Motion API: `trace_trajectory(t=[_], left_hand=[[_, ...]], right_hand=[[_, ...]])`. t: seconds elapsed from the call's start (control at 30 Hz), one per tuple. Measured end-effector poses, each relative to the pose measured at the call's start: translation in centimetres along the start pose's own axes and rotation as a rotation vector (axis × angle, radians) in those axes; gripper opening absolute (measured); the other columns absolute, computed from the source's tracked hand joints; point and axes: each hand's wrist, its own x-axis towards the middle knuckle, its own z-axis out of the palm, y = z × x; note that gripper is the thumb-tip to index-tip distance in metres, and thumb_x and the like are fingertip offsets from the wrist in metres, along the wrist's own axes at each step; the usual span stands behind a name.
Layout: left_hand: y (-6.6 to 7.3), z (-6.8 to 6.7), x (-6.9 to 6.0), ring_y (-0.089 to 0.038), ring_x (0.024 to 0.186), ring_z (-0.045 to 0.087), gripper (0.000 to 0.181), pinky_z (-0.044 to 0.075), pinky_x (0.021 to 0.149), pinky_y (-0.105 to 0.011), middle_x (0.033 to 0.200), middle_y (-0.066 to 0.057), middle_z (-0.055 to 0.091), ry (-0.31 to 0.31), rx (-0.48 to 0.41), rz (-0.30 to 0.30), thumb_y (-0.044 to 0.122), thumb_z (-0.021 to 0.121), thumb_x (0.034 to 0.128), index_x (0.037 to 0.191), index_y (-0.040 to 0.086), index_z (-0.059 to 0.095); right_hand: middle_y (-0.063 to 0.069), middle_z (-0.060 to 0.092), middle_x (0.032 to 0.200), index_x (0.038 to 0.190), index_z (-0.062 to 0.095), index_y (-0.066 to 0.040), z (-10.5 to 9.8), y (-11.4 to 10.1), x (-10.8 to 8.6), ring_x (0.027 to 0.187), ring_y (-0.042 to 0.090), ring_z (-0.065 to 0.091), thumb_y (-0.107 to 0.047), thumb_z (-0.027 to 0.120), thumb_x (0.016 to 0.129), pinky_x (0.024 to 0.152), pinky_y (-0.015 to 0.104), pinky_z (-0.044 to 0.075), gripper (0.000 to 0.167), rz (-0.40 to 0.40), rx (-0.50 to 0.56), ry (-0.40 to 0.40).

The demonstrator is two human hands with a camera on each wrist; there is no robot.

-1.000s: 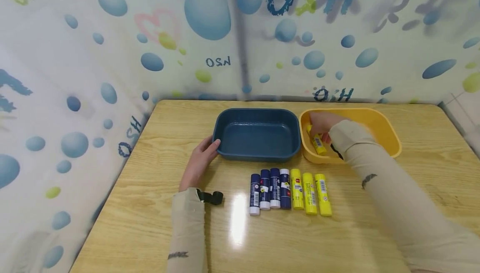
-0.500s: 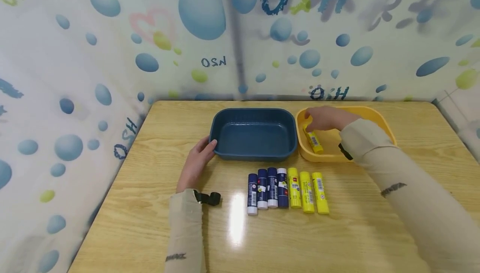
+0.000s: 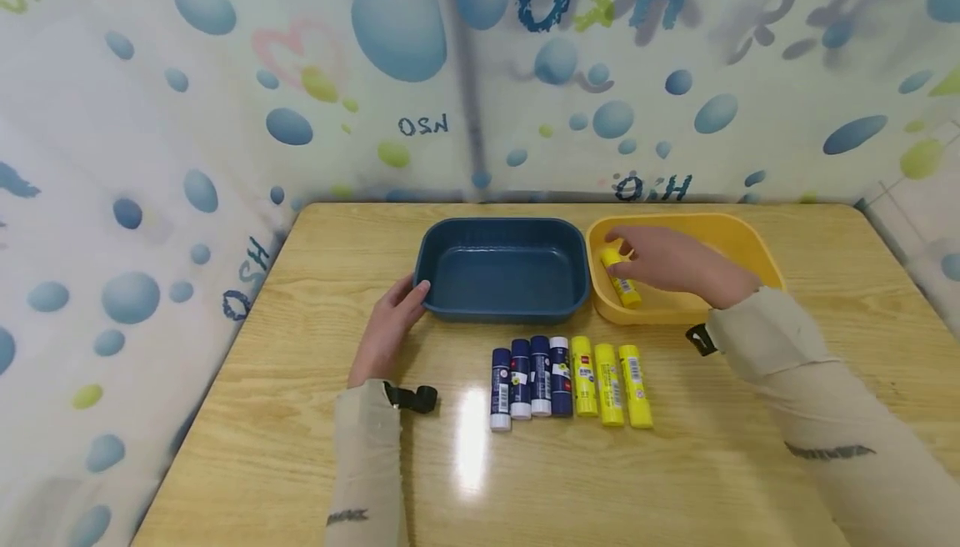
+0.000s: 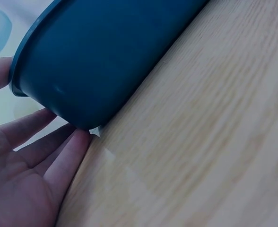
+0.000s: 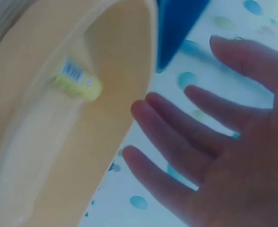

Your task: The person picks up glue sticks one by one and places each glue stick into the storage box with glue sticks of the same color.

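My left hand [image 3: 388,320] holds the left end of a dark blue plastic basin [image 3: 504,315]. In the left wrist view its thumb lies at the rim and the other fingers rest against the outer wall. Over the left part of a yellow basin [image 3: 761,259] is my right hand [image 3: 667,259], its fingers spread loosely with nothing between them. Below it a yellow glue stick [image 3: 625,291] lies inside that basin, tilted along the left wall. The right wrist view shows the fingers apart from this glue stick [image 5: 77,80].
On the wooden table [image 3: 285,414], in front of the basins, lies a row of several navy glue sticks [image 3: 540,376] and three yellow glue sticks [image 3: 609,384]. Behind the table's far edge hangs a bubble-patterned curtain [image 3: 337,138].
My right hand has let go of the yellow glue stick in the yellow basin and risen, with its fingers spreading. The left hand stays at the blue basin.
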Motion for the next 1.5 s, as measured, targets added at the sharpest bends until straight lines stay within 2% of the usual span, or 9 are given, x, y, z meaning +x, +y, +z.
trace_trajectory(t=[0.17, 0.27, 0.53, 0.73, 0.87, 0.97, 1.2, 1.4, 1.5], left_hand=[[0.0, 0.1, 0.1, -0.018, 0.119, 0.043, 0.065, 0.034, 0.098, -0.029, 0.137, -0.007, 0.035, -0.008, 0.002, 0.001, 0.039, 0.057, 0.0853, 0.137, 0.009, 0.033], [0.0, 0.1, 0.0, -0.019, 0.119, 0.044, 0.066, 0.033, 0.099, -0.029, 0.137, -0.007, 0.036, -0.003, -0.002, -0.002, 0.040, 0.058, 0.0847, 0.137, 0.009, 0.033], [0.1, 0.0, 0.3, -0.019, 0.118, 0.044, 0.062, 0.032, 0.100, -0.032, 0.137, -0.007, 0.036, 0.001, 0.000, 0.024, 0.037, 0.057, 0.0860, 0.136, 0.009, 0.035], [-1.1, -0.3, 1.4, -0.014, 0.115, 0.047, 0.065, 0.035, 0.097, -0.028, 0.135, -0.004, 0.039, 0.007, 0.002, 0.036, 0.043, 0.060, 0.0822, 0.135, 0.012, 0.038], [-1.7, -0.5, 1.7, -0.015, 0.114, 0.048, 0.065, 0.036, 0.096, -0.028, 0.134, -0.004, 0.040, 0.019, 0.006, 0.051, 0.044, 0.060, 0.0820, 0.135, 0.012, 0.038], [-1.7, -0.6, 1.5, -0.015, 0.114, 0.048, 0.065, 0.036, 0.097, -0.028, 0.134, -0.003, 0.039, 0.022, 0.007, 0.045, 0.043, 0.059, 0.0826, 0.135, 0.013, 0.038], [0.1, 0.0, -0.3, -0.019, 0.118, 0.044, 0.063, 0.033, 0.099, -0.031, 0.137, -0.007, 0.035, 0.001, 0.002, -0.005, 0.038, 0.056, 0.0864, 0.137, 0.009, 0.033], [0.2, -0.1, 0.0, -0.021, 0.118, 0.045, 0.068, 0.034, 0.098, -0.032, 0.137, -0.009, 0.036, -0.001, 0.005, 0.018, 0.041, 0.058, 0.0844, 0.137, 0.007, 0.033], [0.2, -0.1, 0.0, -0.021, 0.118, 0.044, 0.065, 0.034, 0.098, -0.031, 0.137, -0.009, 0.036, -0.004, -0.001, 0.017, 0.038, 0.057, 0.0860, 0.137, 0.007, 0.032]], right_hand=[[0.016, 0.052, 0.117, 0.126, 0.044, -0.006, 0.6, -0.5, -1.8, 0.101, 0.030, 0.050, -0.039, 0.055, 0.087, 0.081, 0.045, 0.044, 0.053, 0.027, 0.086, 0.097], [0.016, 0.051, 0.119, 0.127, 0.043, -0.005, 1.0, -0.9, -2.9, 0.104, 0.031, 0.050, -0.043, 0.052, 0.087, 0.081, 0.046, 0.044, 0.056, 0.035, 0.125, 0.129], [0.015, 0.052, 0.120, 0.130, 0.041, -0.006, 3.0, -0.9, -5.5, 0.106, 0.031, 0.050, -0.050, 0.052, 0.085, 0.082, 0.048, 0.043, 0.064, 0.057, 0.180, 0.142], [0.013, 0.050, 0.121, 0.132, 0.040, -0.007, 5.1, 0.1, -7.3, 0.104, 0.029, 0.050, -0.059, 0.048, 0.082, 0.080, 0.045, 0.045, 0.072, 0.092, 0.193, 0.145], [0.013, 0.054, 0.115, 0.130, 0.041, -0.006, 6.2, 0.5, -8.3, 0.098, 0.028, 0.053, -0.055, 0.050, 0.084, 0.071, 0.040, 0.048, 0.068, 0.101, 0.199, 0.149], [0.013, 0.056, 0.111, 0.131, 0.040, -0.005, 7.1, 0.5, -8.7, 0.093, 0.026, 0.055, -0.048, 0.053, 0.085, 0.068, 0.038, 0.049, 0.064, 0.102, 0.221, 0.145], [0.014, 0.051, 0.113, 0.137, 0.028, -0.007, 9.3, 0.3, -8.6, 0.093, 0.025, 0.053, -0.044, 0.058, 0.084, 0.067, 0.037, 0.049, 0.071, 0.175, 0.305, 0.043], [0.013, 0.053, 0.107, 0.138, 0.025, -0.010, 10.3, 0.1, -8.0, 0.081, 0.021, 0.052, -0.044, 0.058, 0.083, 0.061, 0.031, 0.046, 0.073, 0.199, 0.292, 0.029], [0.012, 0.053, 0.103, 0.138, 0.024, -0.006, 10.8, 0.2, -7.8, 0.076, 0.019, 0.050, -0.043, 0.059, 0.083, 0.058, 0.029, 0.044, 0.074, 0.202, 0.290, 0.032]])
